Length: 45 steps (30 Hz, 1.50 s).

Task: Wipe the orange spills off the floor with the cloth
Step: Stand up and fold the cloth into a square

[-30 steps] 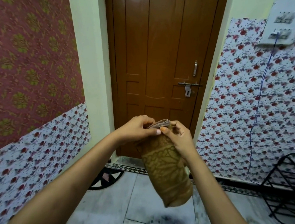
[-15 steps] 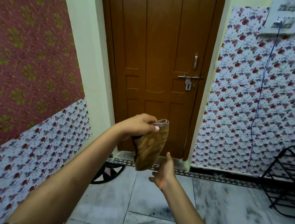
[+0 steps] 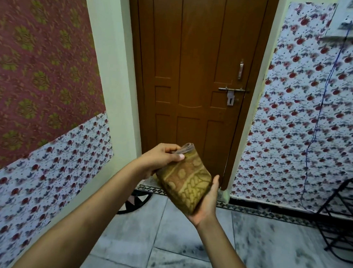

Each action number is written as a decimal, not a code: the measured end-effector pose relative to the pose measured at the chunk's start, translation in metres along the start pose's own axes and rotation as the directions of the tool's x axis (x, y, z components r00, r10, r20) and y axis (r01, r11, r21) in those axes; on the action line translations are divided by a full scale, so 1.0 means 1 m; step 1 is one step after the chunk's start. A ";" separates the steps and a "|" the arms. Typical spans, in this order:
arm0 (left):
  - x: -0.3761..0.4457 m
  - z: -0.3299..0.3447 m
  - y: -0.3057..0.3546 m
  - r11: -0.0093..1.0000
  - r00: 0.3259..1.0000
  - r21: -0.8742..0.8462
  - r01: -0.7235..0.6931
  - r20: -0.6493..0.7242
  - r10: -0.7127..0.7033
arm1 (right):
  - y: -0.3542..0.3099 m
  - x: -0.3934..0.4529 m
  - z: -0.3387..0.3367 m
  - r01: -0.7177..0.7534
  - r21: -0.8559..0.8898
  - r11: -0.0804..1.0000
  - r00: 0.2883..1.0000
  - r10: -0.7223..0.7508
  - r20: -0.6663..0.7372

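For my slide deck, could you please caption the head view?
Left hand pinches a folded cloth, right hand cupped beneath, facing a door.

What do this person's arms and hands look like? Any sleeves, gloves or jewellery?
Both forearms are bare as far as the picture reaches: no sleeve shows on either one. The left hand and right hand wear no gloves, and no ring, watch or bracelet is visible on the fingers or wrists. The left thumbnail looks short and unpainted. Anything worn above the forearms lies outside the frame.
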<state>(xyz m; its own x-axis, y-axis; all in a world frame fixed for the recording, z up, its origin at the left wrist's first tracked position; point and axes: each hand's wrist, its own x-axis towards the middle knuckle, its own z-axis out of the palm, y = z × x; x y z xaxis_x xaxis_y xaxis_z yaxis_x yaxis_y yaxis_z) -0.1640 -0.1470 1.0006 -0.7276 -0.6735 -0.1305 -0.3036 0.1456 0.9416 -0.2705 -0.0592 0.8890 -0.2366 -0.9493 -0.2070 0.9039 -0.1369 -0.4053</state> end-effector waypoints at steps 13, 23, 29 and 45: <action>-0.009 -0.003 -0.051 0.998 0.967 0.012 -0.054 -0.250 0.055 | -0.007 -0.011 0.002 -0.056 -0.280 0.958 0.998 0.062 0.014; -0.020 0.009 -0.099 0.892 0.945 -0.437 0.120 -0.226 -0.238 | -0.013 -0.006 -0.004 -0.143 -0.673 0.725 0.988 0.070 -0.135; -0.029 0.018 -0.120 0.705 0.926 -0.625 0.335 0.080 -0.369 | -0.004 -0.010 -0.014 -0.045 -0.694 0.719 0.987 -0.073 -0.140; -0.025 0.029 -0.170 0.701 0.925 -0.623 0.347 0.105 -0.364 | 0.025 -0.027 -0.052 -0.251 -0.610 0.751 0.889 -0.071 -0.453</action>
<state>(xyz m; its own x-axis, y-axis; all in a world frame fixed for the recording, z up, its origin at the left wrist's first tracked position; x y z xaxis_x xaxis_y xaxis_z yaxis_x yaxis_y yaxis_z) -0.1118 -0.1345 0.8346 -0.6273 -0.6000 -0.4964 -0.0820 -0.5830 0.8083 -0.2603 -0.0217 0.8382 -0.4361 -0.7055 -0.5586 0.5209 0.3083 -0.7960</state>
